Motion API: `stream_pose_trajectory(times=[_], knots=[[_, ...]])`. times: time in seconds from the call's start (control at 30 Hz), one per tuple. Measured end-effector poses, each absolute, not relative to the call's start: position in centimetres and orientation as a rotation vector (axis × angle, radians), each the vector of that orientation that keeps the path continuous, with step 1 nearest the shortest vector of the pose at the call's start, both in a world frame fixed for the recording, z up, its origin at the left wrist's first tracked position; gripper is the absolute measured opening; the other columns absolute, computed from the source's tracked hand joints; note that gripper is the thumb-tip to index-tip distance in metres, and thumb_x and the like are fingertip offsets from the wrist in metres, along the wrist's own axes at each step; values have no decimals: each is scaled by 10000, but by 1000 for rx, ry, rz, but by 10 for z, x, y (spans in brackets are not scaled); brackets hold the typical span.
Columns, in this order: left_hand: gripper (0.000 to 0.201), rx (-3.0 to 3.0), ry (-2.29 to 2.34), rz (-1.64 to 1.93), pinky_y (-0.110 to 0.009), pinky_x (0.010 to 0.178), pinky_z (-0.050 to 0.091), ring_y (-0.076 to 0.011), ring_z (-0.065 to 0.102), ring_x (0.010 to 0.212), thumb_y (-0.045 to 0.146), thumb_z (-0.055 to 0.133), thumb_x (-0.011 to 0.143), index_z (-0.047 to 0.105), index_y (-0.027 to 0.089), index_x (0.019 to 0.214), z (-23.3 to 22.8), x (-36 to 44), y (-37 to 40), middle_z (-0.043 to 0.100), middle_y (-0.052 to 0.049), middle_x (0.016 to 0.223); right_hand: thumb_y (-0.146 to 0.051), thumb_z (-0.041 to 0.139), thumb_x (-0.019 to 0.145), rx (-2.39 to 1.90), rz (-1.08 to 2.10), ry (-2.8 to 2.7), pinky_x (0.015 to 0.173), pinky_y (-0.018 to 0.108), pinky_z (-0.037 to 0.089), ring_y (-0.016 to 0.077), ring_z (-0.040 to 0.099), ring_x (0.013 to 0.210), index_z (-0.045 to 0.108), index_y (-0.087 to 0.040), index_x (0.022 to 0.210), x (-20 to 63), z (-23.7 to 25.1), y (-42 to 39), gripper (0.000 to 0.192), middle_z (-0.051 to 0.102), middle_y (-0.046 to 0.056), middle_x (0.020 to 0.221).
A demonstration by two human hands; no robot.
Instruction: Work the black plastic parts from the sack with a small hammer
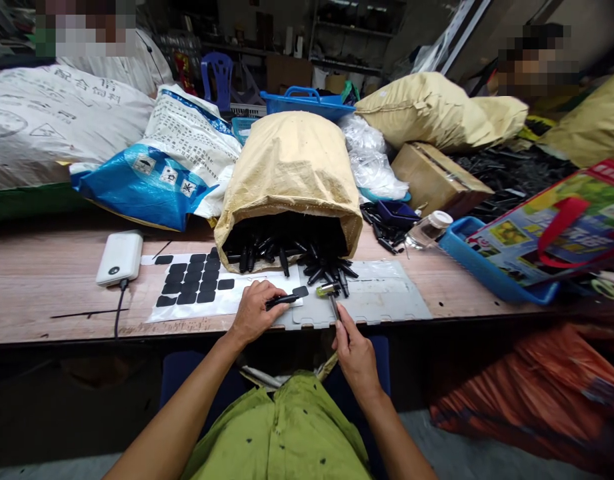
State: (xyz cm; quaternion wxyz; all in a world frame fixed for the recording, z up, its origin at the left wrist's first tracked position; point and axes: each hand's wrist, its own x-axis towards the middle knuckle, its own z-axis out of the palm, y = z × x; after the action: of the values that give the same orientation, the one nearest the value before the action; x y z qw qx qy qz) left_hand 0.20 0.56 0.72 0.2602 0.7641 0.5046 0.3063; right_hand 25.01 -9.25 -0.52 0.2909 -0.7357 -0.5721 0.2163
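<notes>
Left hand (254, 310) pinching black part (281, 301) at table's (47, 280) near edge; right hand (354, 353) gripping small hammer (331, 293). Steady part flat, tap lightly.

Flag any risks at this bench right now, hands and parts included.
1. The left hand pins a black part close under the small hammer in the right hand; a slip might hit a finger.
2. Black parts spill loose from the open sack; more could slide into the striking spot.
3. The power bank cable hangs over the table edge and could snag.
</notes>
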Motion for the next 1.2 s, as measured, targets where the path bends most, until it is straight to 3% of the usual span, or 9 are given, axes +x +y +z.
stream_pose_trajectory(times=[0.1,0.23,0.43,0.63,0.7,0.83,0.9,1.03,1.2], knots=[[218,1984,1175,887,-364,882,475,-233,626,970,391,632,941,717,236,1069,22,1,-21,710,-69,1009,-474,380,1030,-1972,536,-1548,562,232,489,179,661,545,575,-236,1473,250,-6,-92,539,733,33,695],[235,1896,962,632,-294,786,492,-193,665,882,402,596,958,712,255,1101,21,3,-69,738,-49,1005,-469,370,1031,-1978,521,-1564,562,234,492,187,676,564,577,-239,1472,250,-6,-91,539,744,43,715],[276,1797,1488,161,-306,688,471,-238,708,818,423,588,910,745,274,1082,-57,9,-85,764,-36,850,-459,364,1032,-1984,510,-1575,556,230,487,187,683,567,560,-228,1488,249,-6,-91,547,755,55,735],[488,1733,1632,-160,-346,858,499,-296,681,1139,383,577,908,612,280,1384,-89,9,-72,725,-109,1254,-441,369,1036,-2004,489,-1585,601,234,499,196,721,635,551,-249,1494,249,-9,-91,530,783,73,836],[433,1799,1563,-133,-326,844,490,-279,691,1090,360,593,892,671,257,1305,-71,11,-74,752,-99,1167,-443,368,1038,-2012,495,-1588,606,239,501,202,729,648,544,-261,1500,250,-11,-91,527,789,75,864],[248,1844,1285,157,-261,638,417,-183,668,734,399,619,871,777,256,996,-9,24,-71,754,-7,811,-447,360,1041,-2002,499,-1591,630,247,515,216,747,696,533,-261,1508,250,-13,-91,531,791,84,882],[296,1760,1256,389,-252,586,385,-153,608,632,451,585,897,774,223,894,20,32,-58,727,1,738,-448,361,1042,-1990,498,-1588,640,242,522,215,751,711,533,-248,1508,250,-14,-91,536,789,83,868],[390,1590,1602,781,-257,612,393,-158,585,630,547,586,882,717,196,772,43,44,-8,673,-4,661,-446,372,1040,-1971,492,-1582,660,232,534,207,751,713,552,-244,1494,250,-13,-91,528,791,78,873],[434,1589,2008,642,-305,631,374,-254,643,741,636,635,803,673,212,718,34,58,48,689,-68,692,-443,376,1037,-1962,487,-1583,675,234,542,206,752,724,556,-257,1489,251,-14,-91,521,797,80,934]])
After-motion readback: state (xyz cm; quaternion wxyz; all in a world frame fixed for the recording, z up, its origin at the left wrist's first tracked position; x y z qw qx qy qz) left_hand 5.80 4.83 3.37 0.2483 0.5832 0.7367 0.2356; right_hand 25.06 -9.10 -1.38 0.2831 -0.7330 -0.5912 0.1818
